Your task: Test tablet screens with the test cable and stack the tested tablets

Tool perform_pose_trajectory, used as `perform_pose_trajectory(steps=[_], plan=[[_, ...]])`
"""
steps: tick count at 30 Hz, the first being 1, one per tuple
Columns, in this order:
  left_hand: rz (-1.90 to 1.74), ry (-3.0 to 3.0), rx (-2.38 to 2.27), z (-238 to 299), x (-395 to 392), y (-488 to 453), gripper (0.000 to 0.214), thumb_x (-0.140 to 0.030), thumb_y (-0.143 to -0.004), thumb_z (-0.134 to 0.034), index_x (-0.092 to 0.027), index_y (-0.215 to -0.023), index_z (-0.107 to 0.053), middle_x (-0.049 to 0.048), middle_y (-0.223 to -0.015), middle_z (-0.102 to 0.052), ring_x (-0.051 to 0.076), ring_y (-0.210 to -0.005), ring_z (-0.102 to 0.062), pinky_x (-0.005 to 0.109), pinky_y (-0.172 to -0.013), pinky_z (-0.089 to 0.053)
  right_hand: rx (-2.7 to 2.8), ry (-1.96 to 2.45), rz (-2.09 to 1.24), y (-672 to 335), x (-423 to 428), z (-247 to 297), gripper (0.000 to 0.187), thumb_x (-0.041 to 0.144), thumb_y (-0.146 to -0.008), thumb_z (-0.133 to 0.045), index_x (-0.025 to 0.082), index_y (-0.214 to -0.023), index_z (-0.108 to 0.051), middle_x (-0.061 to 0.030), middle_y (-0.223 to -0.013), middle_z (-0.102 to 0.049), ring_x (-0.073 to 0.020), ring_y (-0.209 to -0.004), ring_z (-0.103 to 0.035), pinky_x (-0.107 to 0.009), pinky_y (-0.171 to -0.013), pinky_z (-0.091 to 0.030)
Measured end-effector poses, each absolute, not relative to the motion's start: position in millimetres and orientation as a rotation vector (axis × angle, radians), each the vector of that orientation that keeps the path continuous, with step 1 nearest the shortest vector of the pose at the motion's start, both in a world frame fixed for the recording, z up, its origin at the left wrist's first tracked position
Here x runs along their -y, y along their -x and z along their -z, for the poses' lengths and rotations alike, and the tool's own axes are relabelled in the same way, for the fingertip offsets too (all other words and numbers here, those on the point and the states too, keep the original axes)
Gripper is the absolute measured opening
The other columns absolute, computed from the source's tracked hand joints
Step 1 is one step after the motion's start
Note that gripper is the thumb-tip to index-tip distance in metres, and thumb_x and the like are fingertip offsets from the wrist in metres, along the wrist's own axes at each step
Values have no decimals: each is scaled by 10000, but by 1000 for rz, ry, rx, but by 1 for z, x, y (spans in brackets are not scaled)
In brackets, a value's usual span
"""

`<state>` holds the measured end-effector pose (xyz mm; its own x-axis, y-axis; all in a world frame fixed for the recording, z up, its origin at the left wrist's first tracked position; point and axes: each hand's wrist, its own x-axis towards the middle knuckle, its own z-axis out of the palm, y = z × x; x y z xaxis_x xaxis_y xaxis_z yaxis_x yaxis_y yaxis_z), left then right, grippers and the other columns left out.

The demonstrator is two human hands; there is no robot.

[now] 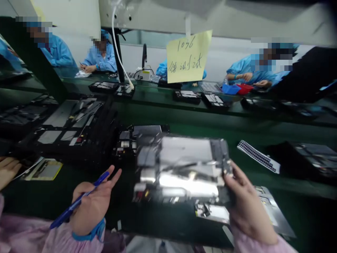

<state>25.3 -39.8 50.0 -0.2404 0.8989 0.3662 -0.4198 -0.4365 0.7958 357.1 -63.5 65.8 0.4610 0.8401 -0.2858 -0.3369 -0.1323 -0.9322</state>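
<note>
My left hand (92, 205) lies palm up at the lower left, fingers loosely spread, with a blue pen (79, 201) resting across the palm and held by the thumb. My right hand (243, 203) grips the right edge of an opened device (181, 172), a flat panel with a shiny metal inside and cables, lifted and tilted above the green belt. The device is blurred by motion. Under it lies another dark tray with a part (210, 212).
Stacked black trays with panels (71, 130) fill the left. A keyboard strip (258, 156) lies at right. A yellow handwritten note (188, 56) hangs above. Several people in blue coats (100, 58) work across the far table. Another person's hand (7, 170) shows at far left.
</note>
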Motion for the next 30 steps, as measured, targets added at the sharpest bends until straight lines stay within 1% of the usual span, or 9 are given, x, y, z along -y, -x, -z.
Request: perform_pose_trajectory(steps=[3,7,9,13,18,21,24,26,30], plan=[[-1741,-1010,-755,-45,22,-26,176,-438,-736,-707,-276,-799,-678,7,-711,-753,276,-962,-696,507,-869,-550,463,1284,-951,-392,-12,-80,541,313,-710,-706,323,-1234,-571,11,-1117,-674,-137,-783,-685,-260,-705,-587],[-1483,-921,-1016,-22,11,-22,322,-484,-736,-700,-187,-848,-643,81,-737,-747,268,-897,-704,429,-856,-540,474,1403,-849,-416,-123,-82,357,210,-834,-575,278,-1184,-561,39,-901,-678,-80,-642,-634,-233,-648,-566],[-1387,-921,-1091,-13,10,-18,367,-507,-747,-680,-175,-892,-627,96,-774,-745,264,-892,-695,403,-834,-535,515,1474,-869,-416,-166,-76,317,194,-865,-562,238,-1179,-551,18,-912,-662,-85,-689,-632,-250,-668,-561],[-1259,-1010,-1105,-7,12,-13,379,-534,-799,-605,-184,-943,-598,105,-864,-740,241,-861,-677,385,-810,-527,674,1640,-941,-398,-212,-58,340,344,-903,-559,155,-1185,-548,-76,-1145,-594,-175,-964,-609,-378,-814,-537],[-1187,-1113,-1143,-11,15,-16,347,-519,-866,-515,-190,-955,-580,94,-899,-732,208,-820,-667,369,-811,-518,942,1758,-987,-356,-211,-45,331,353,-895,-571,155,-1160,-568,-81,-1165,-590,-183,-998,-598,-388,-850,-521],[-1156,-1175,-1135,-17,16,-20,349,-516,-875,-500,-184,-942,-582,97,-871,-733,204,-795,-668,362,-789,-522,1086,1746,-1141,-323,-191,-40,303,393,-800,-677,115,-920,-657,-64,-841,-668,-169,-751,-638,-323,-679,-542],[-1164,-1215,-1111,-22,17,-24,356,-520,-868,-509,-180,-944,-583,93,-824,-734,203,-768,-673,360,-768,-529,1142,1689,-1286,-296,-169,-42,288,395,-721,-738,127,-786,-658,-20,-593,-623,-146,-525,-586,-279,-502,-506],[-1209,-1217,-1104,-23,19,-26,368,-528,-865,-507,-177,-950,-577,84,-789,-731,202,-743,-678,357,-749,-536,1132,1617,-1329,-287,-158,-50,245,352,-734,-724,135,-814,-643,-16,-592,-633,-139,-506,-586,-267,-487,-509],[-1402,-1315,-1231,-19,35,-21,343,-497,-878,-492,-173,-904,-603,74,-775,-720,202,-756,-678,356,-768,-536,1048,1433,-1334,-289,-134,-81,194,285,-773,-660,165,-909,-590,-34,-711,-682,-154,-610,-650,-285,-602,-563]])
